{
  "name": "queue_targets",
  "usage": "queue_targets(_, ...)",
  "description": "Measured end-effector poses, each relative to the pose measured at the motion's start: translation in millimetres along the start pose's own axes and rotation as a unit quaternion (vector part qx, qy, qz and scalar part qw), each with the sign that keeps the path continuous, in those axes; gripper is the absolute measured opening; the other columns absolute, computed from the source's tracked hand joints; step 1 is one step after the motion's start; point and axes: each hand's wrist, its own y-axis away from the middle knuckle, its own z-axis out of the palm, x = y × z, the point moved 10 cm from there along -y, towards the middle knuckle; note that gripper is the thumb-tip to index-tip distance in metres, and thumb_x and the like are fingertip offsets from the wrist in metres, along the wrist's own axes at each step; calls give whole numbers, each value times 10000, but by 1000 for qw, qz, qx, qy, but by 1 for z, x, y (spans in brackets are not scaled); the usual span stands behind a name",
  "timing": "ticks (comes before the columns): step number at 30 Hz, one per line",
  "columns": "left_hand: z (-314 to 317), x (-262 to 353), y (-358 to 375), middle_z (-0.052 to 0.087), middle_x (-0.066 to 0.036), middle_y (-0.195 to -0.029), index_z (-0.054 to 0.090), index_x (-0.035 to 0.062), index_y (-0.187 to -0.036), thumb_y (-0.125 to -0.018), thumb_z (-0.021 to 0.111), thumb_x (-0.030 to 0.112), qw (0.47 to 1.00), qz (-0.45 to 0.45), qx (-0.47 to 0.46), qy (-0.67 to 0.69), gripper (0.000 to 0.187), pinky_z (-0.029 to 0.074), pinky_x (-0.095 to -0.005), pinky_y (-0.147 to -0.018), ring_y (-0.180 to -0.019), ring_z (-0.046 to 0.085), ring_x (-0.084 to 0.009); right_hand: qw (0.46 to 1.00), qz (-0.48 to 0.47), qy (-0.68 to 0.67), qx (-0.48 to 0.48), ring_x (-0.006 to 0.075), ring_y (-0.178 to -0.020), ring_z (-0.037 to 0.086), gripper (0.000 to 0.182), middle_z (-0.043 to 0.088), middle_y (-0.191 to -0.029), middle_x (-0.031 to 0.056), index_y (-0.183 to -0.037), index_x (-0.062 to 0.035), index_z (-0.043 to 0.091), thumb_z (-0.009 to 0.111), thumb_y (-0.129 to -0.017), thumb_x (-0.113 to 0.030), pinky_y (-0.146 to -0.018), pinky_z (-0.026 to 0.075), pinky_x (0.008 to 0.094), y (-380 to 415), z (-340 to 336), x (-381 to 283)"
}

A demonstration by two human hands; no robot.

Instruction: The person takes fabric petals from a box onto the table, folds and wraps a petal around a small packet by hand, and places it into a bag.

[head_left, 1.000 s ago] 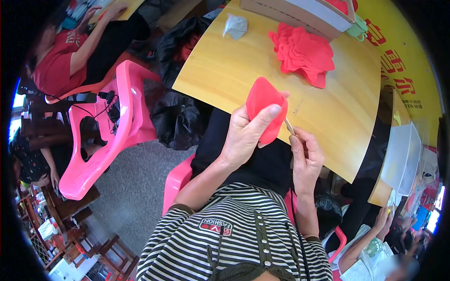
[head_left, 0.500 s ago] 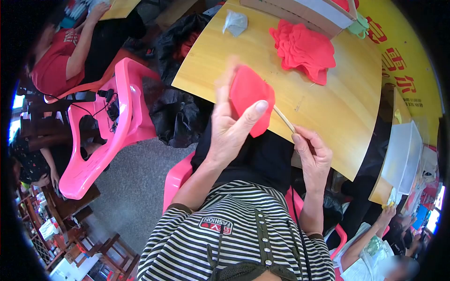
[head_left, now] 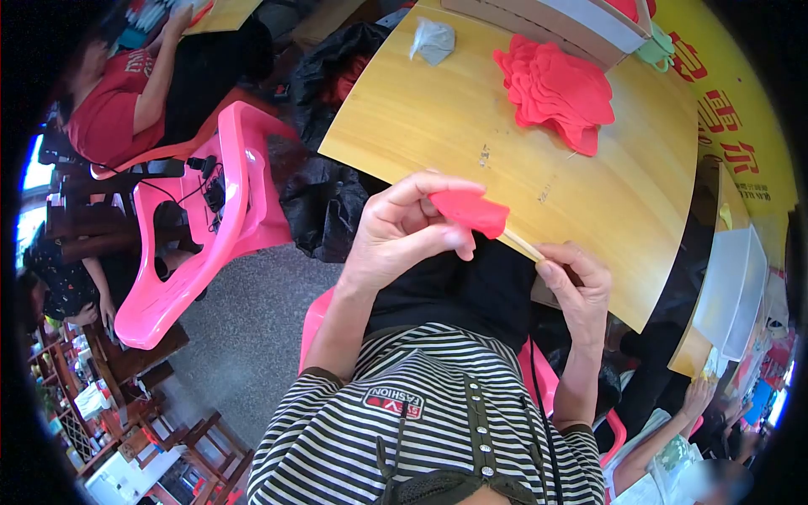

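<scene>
A piece of thin red material [head_left: 471, 210] is gathered in my left hand [head_left: 404, 231], its fingers curled round the edge and the thumb below. From the right side of the red piece runs a thin pale stick [head_left: 523, 246]. My right hand [head_left: 576, 282] pinches the stick's lower end between thumb and fingers. Both hands are over the table's near edge, above my lap. A loose pile of similar red pieces [head_left: 555, 93] lies on the wooden table [head_left: 421, 109], beyond my hands.
A small plastic bag [head_left: 433, 42], a cardboard box [head_left: 581, 25] and a green item [head_left: 656, 50] are at the table's far side. A pink chair [head_left: 227, 227] and black bags [head_left: 320, 206] stand left. Other people sit at left and lower right.
The red piece, spread wide before, is now folded smaller round the stick's end. My left hand's fingers have curled in. My right hand has shifted slightly right and down.
</scene>
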Motion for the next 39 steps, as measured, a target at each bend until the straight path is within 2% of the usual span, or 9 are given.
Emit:
queue_targets(3,2,-6,0,665,-97,-842,640,-67,-1043,-899,634,-2,999,-16,-3,-51,158,531,-235,-557,-604,637,-138,999,16,-33,-3,47,-629,489,138,607,-738,-9,-964,6,728,728,-847,-67,-550,353,200,1,5,7)
queue_targets(19,19,-36,-5,697,-94,-813,697,-30,-979,-923,621,61,990,-123,-15,-65,132,519,-242,-557,-526,600,-122,924,161,-344,-38,19,-530,383,259,523,-628,-45,-981,-1,692,591,-975,-240,-457,243,179,11,54,32)
queue_targets(22,10,-37,-10,670,-22,-800,692,-16,-966,-919,656,122,984,-99,-15,-145,150,465,-200,-576,-613,593,-68,921,190,-338,-43,9,-512,355,295,460,-586,-56,-977,-13,686,558,-992,-279,-450,224,172,13,58,33)
queue_targets(23,3,-36,-12,683,-30,-848,708,0,-951,-890,686,128,979,-100,9,-179,144,484,-236,-711,-750,620,-110,941,170,-293,-19,8,-511,351,297,462,-586,-55,-978,-15,688,558,-992,-282,-452,225,172,9,51,30)
queue_targets(24,12,-12,-21,680,-64,-1009,691,14,-1047,-843,731,158,941,46,-47,-333,253,457,-291,-873,-970,608,-167,957,149,-247,6,7,-509,347,300,463,-587,-54,-978,-16,690,559,-992,-285,-454,225,173,7,43,27)
queue_targets(26,0,1,-23,632,-90,-1173,651,35,-1160,-800,768,193,911,79,19,-403,411,411,-322,-956,-1118,549,-202,972,120,-198,27,16,-523,364,259,479,-607,-58,-976,0,694,578,-984,-232,-473,258,180,5,31,19)
queue_targets(27,-5,6,-25,601,-86,-1231,605,36,-1234,-788,781,210,930,72,12,-361,510,412,-323,-948,-1173,515,-191,978,106,-178,38,18,-529,370,242,483,-614,-60,-975,6,695,586,-979,-210,-479,269,182,5,28,16)
queue_targets(33,-19,-1,-22,677,-89,-1069,642,5,-1127,-945,632,160,985,-19,96,-144,239,441,-164,-606,-701,573,-59,992,65,-92,63,23,-551,398,167,485,-633,-61,-969,27,696,616,-954,-119,-497,309,189,7,27,14)
queue_targets(39,-20,-2,-28,666,-121,-972,554,17,-1000,-1008,523,183,992,49,109,25,169,524,-228,-617,-706,622,-120,992,58,-102,54,19,-555,413,164,521,-645,-55,-979,13,707,620,-952,-124,-501,319,182,10,28,14)
